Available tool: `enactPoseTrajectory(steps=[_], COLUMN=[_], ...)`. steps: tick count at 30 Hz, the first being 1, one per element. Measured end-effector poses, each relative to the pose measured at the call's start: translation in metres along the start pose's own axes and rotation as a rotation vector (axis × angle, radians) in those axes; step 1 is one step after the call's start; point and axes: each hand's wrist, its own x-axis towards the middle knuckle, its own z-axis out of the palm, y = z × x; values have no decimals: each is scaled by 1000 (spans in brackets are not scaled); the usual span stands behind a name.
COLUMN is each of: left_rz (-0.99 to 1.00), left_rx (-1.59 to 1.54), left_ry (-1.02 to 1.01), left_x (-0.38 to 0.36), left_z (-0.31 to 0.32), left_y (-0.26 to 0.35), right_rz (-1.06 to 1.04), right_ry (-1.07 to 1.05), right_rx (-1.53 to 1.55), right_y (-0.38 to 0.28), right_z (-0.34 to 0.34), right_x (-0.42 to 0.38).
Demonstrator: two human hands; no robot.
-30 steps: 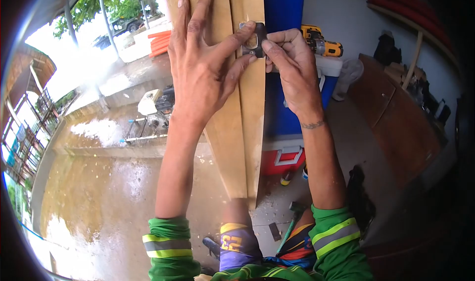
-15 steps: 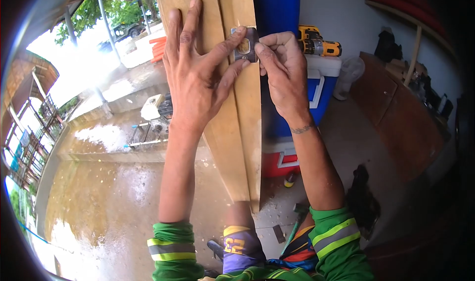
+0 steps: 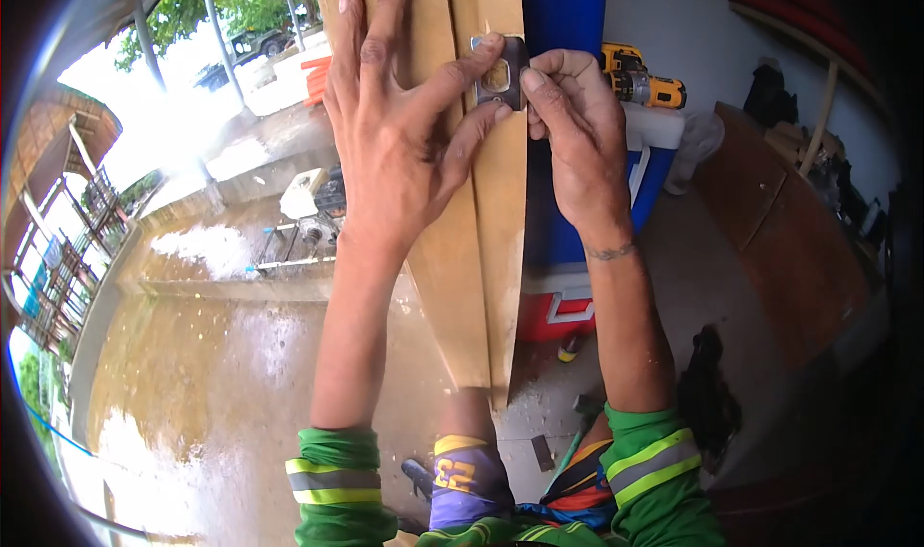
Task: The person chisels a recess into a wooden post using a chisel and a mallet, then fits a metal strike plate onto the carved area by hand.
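Note:
A dark metal strike plate [image 3: 513, 77] with a rounded opening and a small screw hole lies on the edge of a long wooden board [image 3: 452, 287]. My left hand [image 3: 399, 128] spreads over the wood. Its forefinger and thumb press the plate's left side, holding it against the board, while the other fingers lie stretched out flat. My right hand [image 3: 582, 133] is closed in a pinch at the plate's right edge, thumb on top. Its curled fingertips are partly hidden, so anything small between them does not show.
A yellow-and-black cordless drill [image 3: 645, 80] rests on a blue cooler with a white lid [image 3: 654, 124], right of the board. Below it stands a red cooler [image 3: 553, 321]. A hammer [image 3: 582, 422] is near my legs. Wet concrete floor [image 3: 192, 355] stretches to the left.
The view has shifted, so the board, hands and coolers appear slightly further right and a little higher. Both hands keep their places at the plate.

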Motion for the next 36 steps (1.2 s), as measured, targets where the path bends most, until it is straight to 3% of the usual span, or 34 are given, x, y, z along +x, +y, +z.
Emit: enactPoseTrajectory(steps=[4, 7, 28, 31, 36], left_rz=[-25, -24, -32, -80, -332], left_rx=[-3, -3, -63, -105, -133], left_ry=[-10, -22, -41, 39, 122], left_x=[-1, -1, -1, -5, -10], left_z=[-1, -3, -9, -3, 5], left_y=[2, 2, -3, -8, 3], right_rz=[77, -63, 23, -21, -23], right_ry=[-48, -29, -9, -30, 4], right_rx=[72, -9, -57, -94, -156], right_y=[1, 0, -4, 0, 1], right_z=[-8, 0, 0, -3, -2], right_x=[0, -2, 2, 2, 4])
